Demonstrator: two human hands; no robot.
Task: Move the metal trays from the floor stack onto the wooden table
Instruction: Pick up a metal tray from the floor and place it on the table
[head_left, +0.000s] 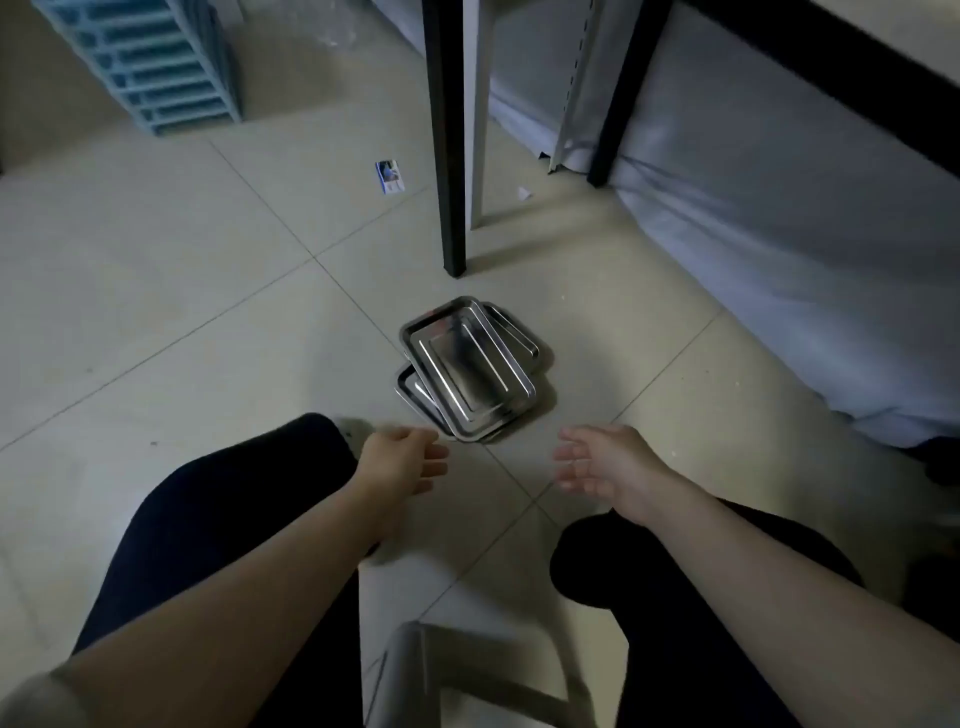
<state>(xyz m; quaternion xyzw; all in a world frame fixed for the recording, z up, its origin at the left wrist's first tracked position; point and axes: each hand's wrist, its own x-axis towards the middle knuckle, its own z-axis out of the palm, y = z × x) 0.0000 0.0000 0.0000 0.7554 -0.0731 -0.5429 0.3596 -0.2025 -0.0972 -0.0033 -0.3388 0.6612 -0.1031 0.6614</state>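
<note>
The metal trays (467, 369) lie in an untidy stack on the floor (156, 312), near a black table leg (447, 156). The left hand (402, 460) and right hand (605, 460) hover just before it, fingers loosely spread, holding nothing. The stack seems about three trays; being skewed, the lower ones may slip and clatter if gripped unevenly.

Dim room, pale tiled floor (156, 312) with dark grout lines running diagonally. Black table leg (445, 156) at 12 o'clock, a grey post (480, 114) just beside it, a second black leg (623, 104) at 1 o'clock. Stacked blue crates (150, 62) at 11 o'clock; white sheeting (779, 234) along 2 o'clock; small card (389, 176) on floor.
</note>
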